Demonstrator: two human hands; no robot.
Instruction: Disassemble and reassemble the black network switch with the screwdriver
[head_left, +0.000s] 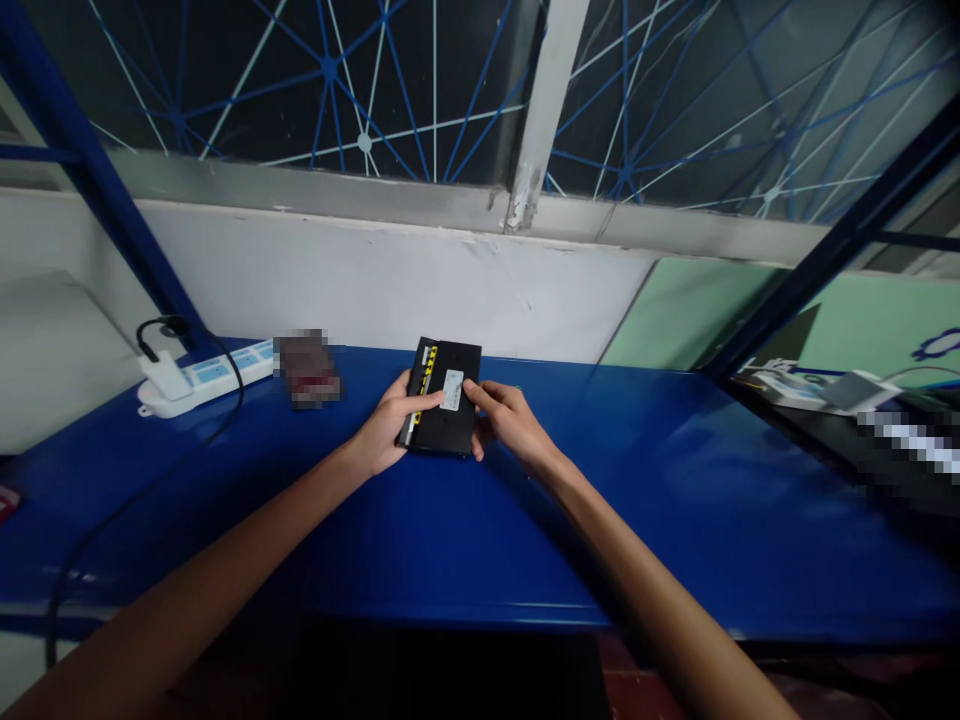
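Observation:
Between my two hands is a flat black router (455, 425), raised above the blue table. A row of yellow ports runs down its left edge, and a white label sits on the face turned toward me. My left hand (386, 425) grips the left edge, its thumb lying across the ports to the label. On the opposite side my right hand (506, 415) clasps the right edge, thumb on the face near the label and fingers curled behind. The fingers under the router are mostly hidden.
A white power strip (217, 370) with a plugged-in white adapter (166, 376) lies at the back left; its black cable (172, 470) crosses the blue table (660, 510). Beside the strip is a blurred-out dark item (307, 368). Blue frame posts flank the table, with a wall behind.

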